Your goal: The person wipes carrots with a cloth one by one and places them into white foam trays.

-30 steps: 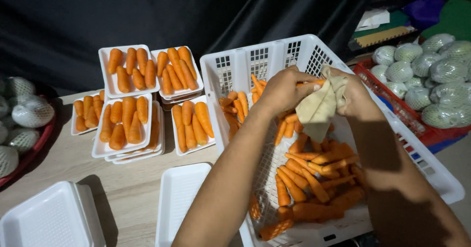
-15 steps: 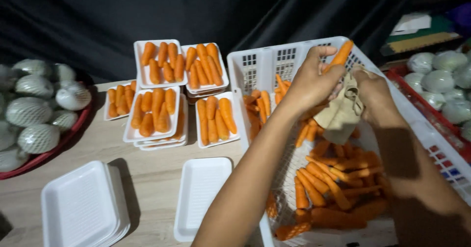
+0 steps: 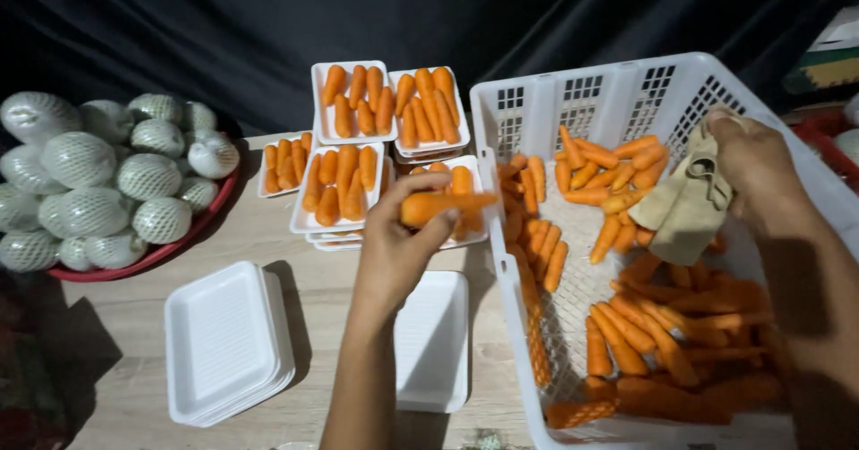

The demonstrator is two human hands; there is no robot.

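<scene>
**Fingers carry one carrot out of the basket toward the trays**

Fingers (image 3: pixel 428 228) of the left hand (image 3: pixel 398 249) are closed around a single carrot (image 3: pixel 445 205), held level just left of the white basket's (image 3: pixel 573 88) near wall and above the filled foam trays (image 3: pixel 344 191) in the upper middle of the frame. The right hand (image 3: pixel 761 159) sits at the upper right, inside the basket, its fingers clamped on a beige cloth (image 3: pixel 684 204) that hangs over the loose carrots (image 3: pixel 662 334).

By the look of it, the step in hand is the transfer: one wiped carrot on its way from basket to tray. The next move seems to call for lowering it into a tray with room. An empty tray (image 3: pixel 434 338) lies on the worktop (image 3: pixel 295 262) directly below the forearm, and a stack of empty trays (image 3: pixel 224 343) sits at the lower left. The carrot would need to lie lengthwise beside its neighbours.

Against the frame half a second earlier, both hands were together over the basket, the carrot raised at the cloth; now the left hand has swung out leftward across the basket rim while the right has stayed put with the cloth. The view has also shifted, bringing the red bowl of netted pale fruit (image 3: pixel 98 182) at the left further into frame.
</scene>
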